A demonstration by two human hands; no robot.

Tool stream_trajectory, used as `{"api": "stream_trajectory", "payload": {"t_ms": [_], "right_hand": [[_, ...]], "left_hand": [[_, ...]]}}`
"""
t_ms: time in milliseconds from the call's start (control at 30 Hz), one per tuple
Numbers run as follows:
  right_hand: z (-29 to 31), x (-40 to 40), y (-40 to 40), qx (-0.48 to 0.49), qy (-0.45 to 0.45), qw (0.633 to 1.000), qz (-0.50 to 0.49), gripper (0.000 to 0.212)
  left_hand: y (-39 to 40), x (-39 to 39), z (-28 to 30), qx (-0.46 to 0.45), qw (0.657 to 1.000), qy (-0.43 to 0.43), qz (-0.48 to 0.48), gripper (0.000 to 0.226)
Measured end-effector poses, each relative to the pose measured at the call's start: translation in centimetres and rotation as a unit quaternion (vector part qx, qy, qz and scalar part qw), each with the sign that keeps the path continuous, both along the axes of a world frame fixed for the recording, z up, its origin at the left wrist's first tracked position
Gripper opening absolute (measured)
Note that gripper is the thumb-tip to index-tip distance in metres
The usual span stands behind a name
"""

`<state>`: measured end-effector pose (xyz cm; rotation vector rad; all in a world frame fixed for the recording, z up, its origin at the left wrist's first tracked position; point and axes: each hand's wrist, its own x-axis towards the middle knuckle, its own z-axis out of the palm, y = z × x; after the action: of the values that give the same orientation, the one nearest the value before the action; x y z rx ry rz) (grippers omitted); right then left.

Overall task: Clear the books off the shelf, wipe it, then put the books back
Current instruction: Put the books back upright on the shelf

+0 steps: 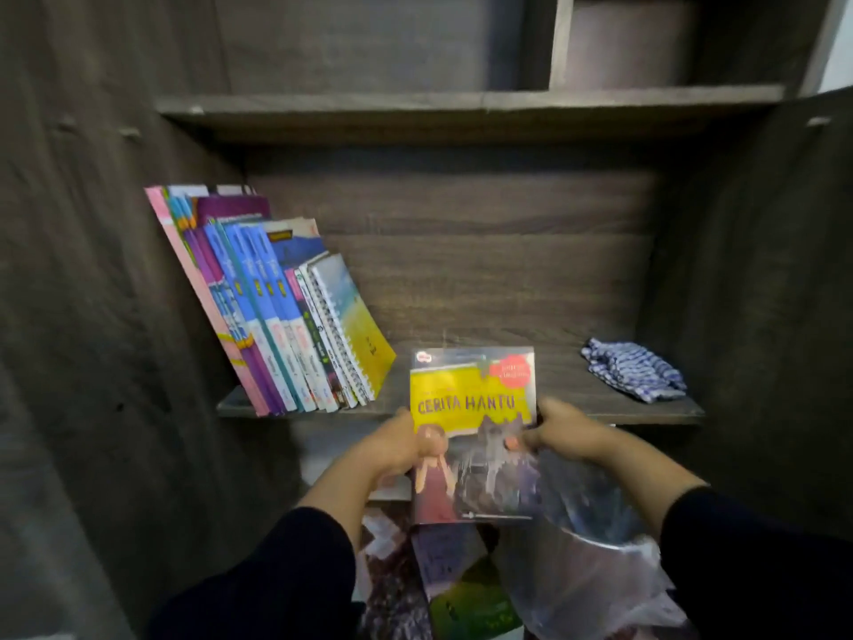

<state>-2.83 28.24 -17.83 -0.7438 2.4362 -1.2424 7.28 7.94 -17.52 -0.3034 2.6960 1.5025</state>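
Both hands hold one book between them: left hand (398,443) grips the left edge of a glossy paperback with a yellow "CERITA HANTU" cover (473,431), right hand (561,427) pinches its right edge, thumb on the cover. Book is upright, cover facing the wearer, at the front lip of the dark wood-grain shelf (461,411). Judged step: returning books, several already back. A row of thin colourful books and a spiral-bound notebook (286,307) leans left against the cabinet side. To do it well: turn the paperback spine-out, slide it in just beside the notebook, and tip it to the same lean so the row stays propped. Blue-and-white checked cloth (632,369) lies crumpled at the shelf's right end, well apart. More books (457,588) and clear plastic wrap (586,561) lie below.
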Motion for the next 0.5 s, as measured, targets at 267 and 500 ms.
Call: {"api": "stream_trajectory", "payload": {"t_ms": [267,500], "right_hand": [[4.7,-3.9,-3.1,-0.086,0.063,0.981,-0.161,0.042],[3.0,-8.3,-4.6,-0.044,0.056,0.971,-0.230,0.038]], "left_hand": [[-0.2,-5.9,4.4,-0.005,0.982,0.096,0.163,0.035],[-1.2,-10.7,3.3,-0.062,0.980,0.059,0.182,0.036]]}}
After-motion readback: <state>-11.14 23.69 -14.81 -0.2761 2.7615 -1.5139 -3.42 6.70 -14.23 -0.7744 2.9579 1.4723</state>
